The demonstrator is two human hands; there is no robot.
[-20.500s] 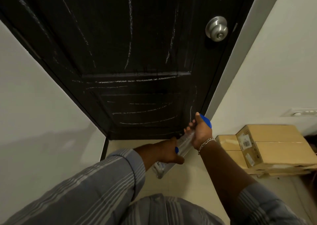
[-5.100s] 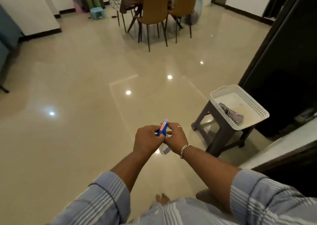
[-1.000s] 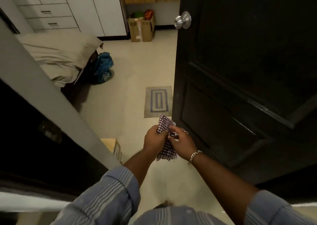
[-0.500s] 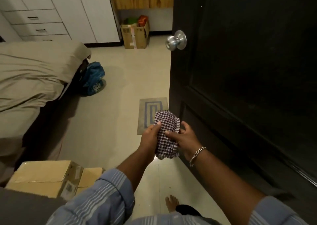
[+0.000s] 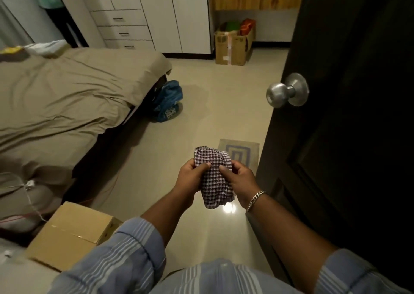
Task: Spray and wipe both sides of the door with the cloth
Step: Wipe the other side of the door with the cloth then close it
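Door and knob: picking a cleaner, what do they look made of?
The door looks like dark wood or wood veneer with a low sheen; its raised panel edges suggest this, though the grain is unclear. The knob looks like brushed metal, silvery with soft highlights.

Glossy beige floor [image 5: 201, 119], tan-covered bed [image 5: 67, 105], white wardrobe [image 5: 156, 13]

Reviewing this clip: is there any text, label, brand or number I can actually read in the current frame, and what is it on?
None can be read.
Open cardboard box by the white cupboard: dark print and a pale sticker on its front, too small and blurred to read.
Nearer cardboard box at lower left: a faint mark on its side, unreadable.
Blue bag beside the bed: a patterned patch, no legible words.
Checked cloth, door and doorknob: no text seen.
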